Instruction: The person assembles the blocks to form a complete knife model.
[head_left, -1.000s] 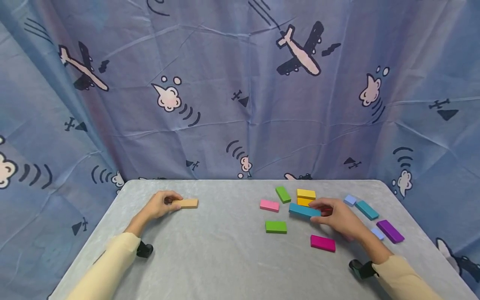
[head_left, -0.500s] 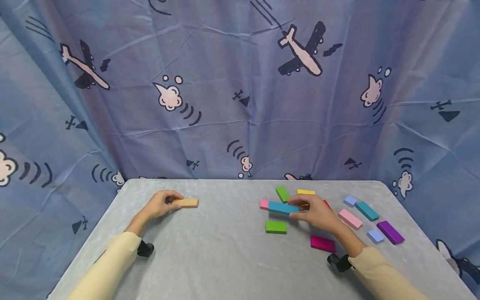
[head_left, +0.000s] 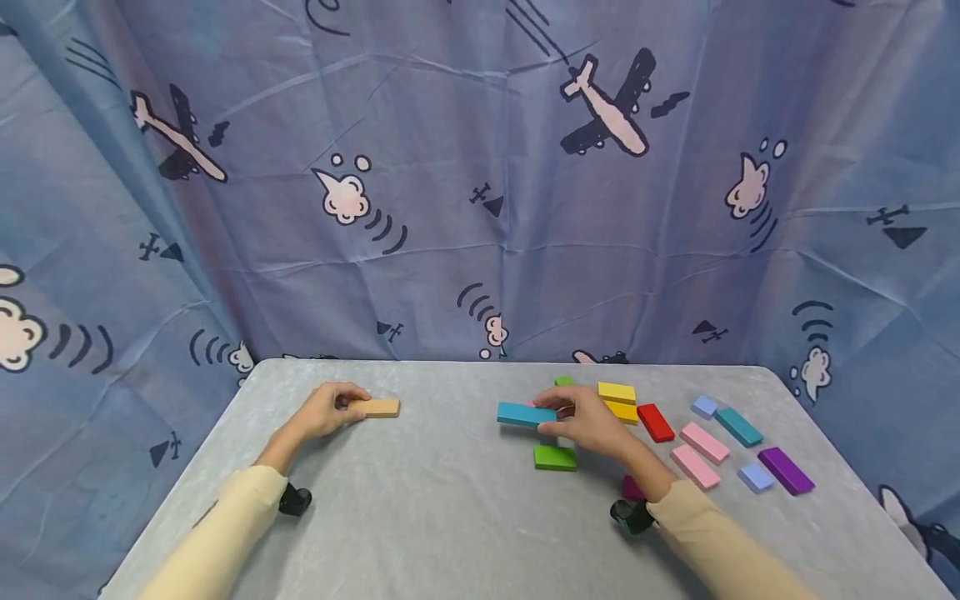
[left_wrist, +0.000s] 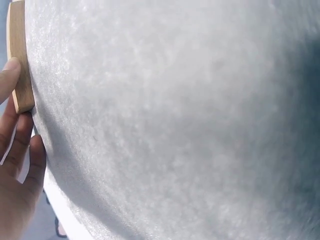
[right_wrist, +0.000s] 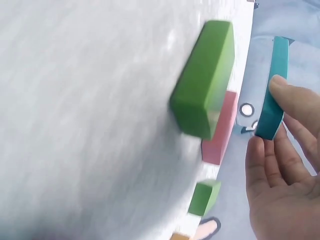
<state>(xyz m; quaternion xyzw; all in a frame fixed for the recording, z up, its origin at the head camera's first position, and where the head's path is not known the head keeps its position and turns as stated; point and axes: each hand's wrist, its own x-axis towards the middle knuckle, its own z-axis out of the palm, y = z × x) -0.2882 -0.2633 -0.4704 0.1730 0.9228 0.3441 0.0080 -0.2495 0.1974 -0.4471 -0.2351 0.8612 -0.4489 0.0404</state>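
Observation:
My left hand [head_left: 324,409] pinches a plain tan wooden block [head_left: 382,407] at the table's far left. Thumb and fingers hold one end of that block, and in the left wrist view the wooden block [left_wrist: 18,35] sits at the table surface. Between thumb and fingers of my right hand [head_left: 581,419] is a teal-blue block [head_left: 521,414], raised above the table. Behind it a pink block [right_wrist: 220,132] is nearly hidden in the head view. A green block [head_left: 555,458] lies just in front of the right hand, and another green block [head_left: 564,381] lies behind it.
Right of the right hand lie two yellow blocks [head_left: 617,393], a red block [head_left: 656,422], two light pink blocks [head_left: 695,467], a teal block [head_left: 738,427], light blue blocks [head_left: 755,477] and a purple block [head_left: 786,471]. A magenta block [head_left: 632,487] is partly behind the right forearm.
My right hand has carried the teal-blue block leftward across the table, past the yellow blocks and over the pink one. My left hand has stayed on the tan block.

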